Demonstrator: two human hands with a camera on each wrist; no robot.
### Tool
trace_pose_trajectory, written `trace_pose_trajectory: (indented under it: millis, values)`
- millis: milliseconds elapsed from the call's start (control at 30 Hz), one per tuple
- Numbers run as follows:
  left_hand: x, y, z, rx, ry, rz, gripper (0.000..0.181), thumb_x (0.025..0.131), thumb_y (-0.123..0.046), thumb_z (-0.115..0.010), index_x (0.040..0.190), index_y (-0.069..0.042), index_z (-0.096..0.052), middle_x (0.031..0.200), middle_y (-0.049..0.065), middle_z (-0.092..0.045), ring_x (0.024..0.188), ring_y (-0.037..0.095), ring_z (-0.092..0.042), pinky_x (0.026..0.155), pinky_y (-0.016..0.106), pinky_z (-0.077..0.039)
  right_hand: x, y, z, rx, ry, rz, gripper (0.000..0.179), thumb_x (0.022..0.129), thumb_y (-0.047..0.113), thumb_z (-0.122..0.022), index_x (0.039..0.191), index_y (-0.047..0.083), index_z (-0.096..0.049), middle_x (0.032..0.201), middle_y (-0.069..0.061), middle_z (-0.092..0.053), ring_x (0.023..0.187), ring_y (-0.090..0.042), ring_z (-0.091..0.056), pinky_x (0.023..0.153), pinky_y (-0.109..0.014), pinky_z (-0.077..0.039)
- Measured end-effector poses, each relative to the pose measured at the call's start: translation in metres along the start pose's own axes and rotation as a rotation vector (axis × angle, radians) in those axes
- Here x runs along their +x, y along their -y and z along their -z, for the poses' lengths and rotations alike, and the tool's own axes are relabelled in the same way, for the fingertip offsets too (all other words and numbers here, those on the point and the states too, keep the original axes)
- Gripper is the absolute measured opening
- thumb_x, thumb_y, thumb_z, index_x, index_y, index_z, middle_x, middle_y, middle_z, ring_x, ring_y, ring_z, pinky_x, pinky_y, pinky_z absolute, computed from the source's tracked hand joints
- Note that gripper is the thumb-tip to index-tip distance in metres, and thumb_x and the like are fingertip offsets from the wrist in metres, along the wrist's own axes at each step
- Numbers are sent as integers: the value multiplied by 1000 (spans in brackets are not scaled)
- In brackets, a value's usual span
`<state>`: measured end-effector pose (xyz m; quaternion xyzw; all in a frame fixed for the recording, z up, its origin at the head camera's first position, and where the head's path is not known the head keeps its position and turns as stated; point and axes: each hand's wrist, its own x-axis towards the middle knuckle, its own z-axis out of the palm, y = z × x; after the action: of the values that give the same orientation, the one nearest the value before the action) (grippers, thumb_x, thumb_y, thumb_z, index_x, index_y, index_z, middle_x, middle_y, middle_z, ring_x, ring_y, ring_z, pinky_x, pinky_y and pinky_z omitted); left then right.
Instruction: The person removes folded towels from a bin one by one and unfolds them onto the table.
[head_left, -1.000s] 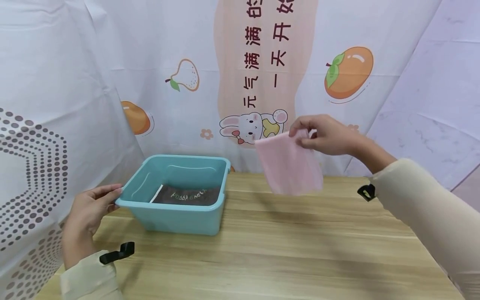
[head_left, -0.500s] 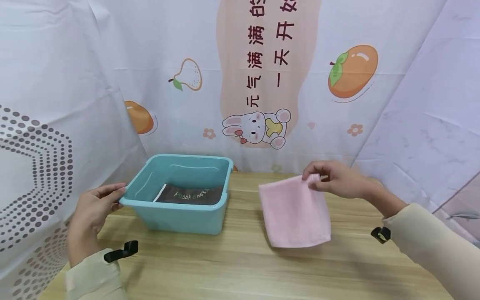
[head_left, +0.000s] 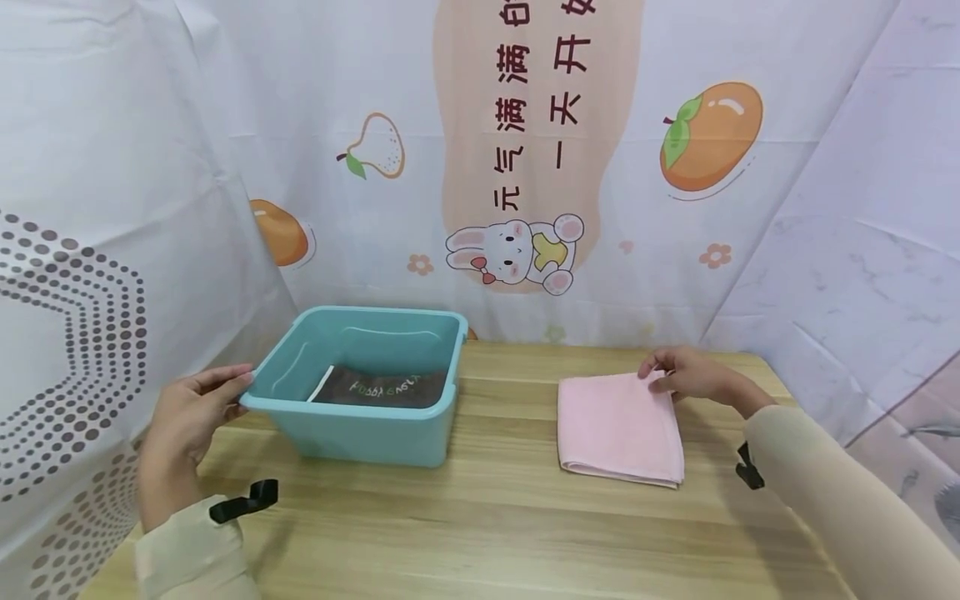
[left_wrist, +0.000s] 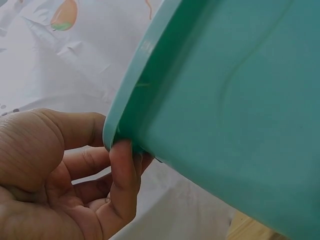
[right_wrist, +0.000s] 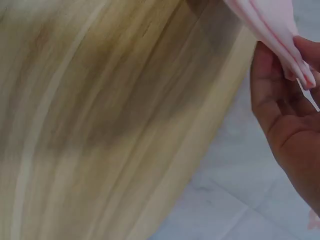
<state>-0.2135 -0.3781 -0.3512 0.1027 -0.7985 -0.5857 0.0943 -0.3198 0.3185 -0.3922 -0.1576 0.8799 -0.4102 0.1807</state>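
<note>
A folded pink cloth lies on the wooden table, toward 4 o'clock in the head view; its 1 o'clock corner is pinched between thumb and fingers of the right hand; at 9 o'clock from this cloth, well apart, stands a blue basin; the left hand grasps the basin's rim at the 9 o'clock corner with bent fingers; inside the basin lies 1 dark piece with pale lettering; toward 12 o'clock, behind the table, hangs a white curtain with fruit prints and 1 rabbit.
</note>
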Motion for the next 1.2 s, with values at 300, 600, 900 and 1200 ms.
trace_pose_trajectory:
  millis: [300, 600, 900, 1200]
  values:
    - [-3, -3, 4, 7, -6, 7, 23, 95, -29, -75, 113, -15, -75, 93, -17, -65, 77, 5, -68, 69, 22, -59, 8, -32, -9, 37, 21, -103, 39, 93, 2, -71, 126, -10, -53, 100, -16, -58, 80, -20, -60, 67, -35, -57]
    - [-19, -19, 8, 185, -108, -22, 34, 97, -39, -70, 120, -13, -67, 93, -19, -63, 76, 5, -66, 65, 21, -57, 9, -42, -9, 130, 24, -126, 33, 96, 6, -70, 121, -10, -57, 98, -9, -61, 80, -16, -58, 68, -30, -54]
    - [-20, -46, -19, 321, -115, -154, 45, 100, -41, -65, 127, -5, -64, 92, -20, -61, 72, 6, -65, 62, 21, -55, 9, -44, -8, 145, 20, -142, 31, 96, 6, -70, 120, -10, -59, 96, -7, -59, 83, -15, -58, 71, -28, -54]
    - [-15, -66, -65, 351, -105, -370, 38, 102, -29, -64, 128, -2, -67, 105, 8, -65, 74, 11, -62, 60, 19, -53, 6, -40, -11, 162, -8, -162, 31, 96, 5, -71, 119, -11, -59, 91, -4, -60, 78, -13, -58, 69, -26, -53]
